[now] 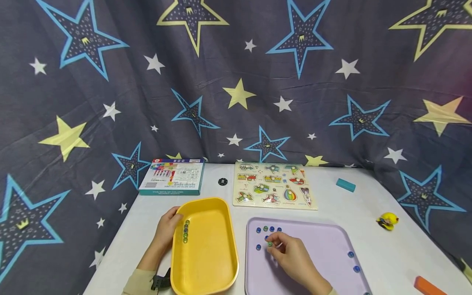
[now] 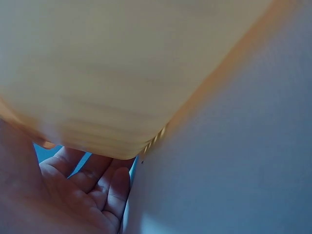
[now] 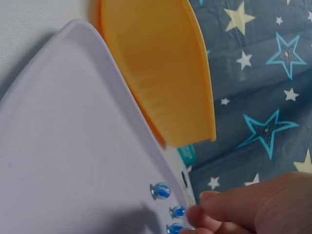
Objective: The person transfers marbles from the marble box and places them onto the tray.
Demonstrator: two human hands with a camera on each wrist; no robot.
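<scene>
Gripping, yellow tray: your left hand is holding its far-left corner, thumb over the rim, fingers closing round the outer wall.
Pinching, green marble: your right hand is grasping it between thumb and fingers, over the far-left part of the purple tray.
Yellow tray marbles: a short row of marbles is lying along the left side.
Purple tray marbles: blue marbles and another green one are sitting near your right fingertips; more blue ones are resting along the right edge.
Counter: a boxed set and a picture puzzle are lying behind the trays, a black disc sitting between them.
</scene>
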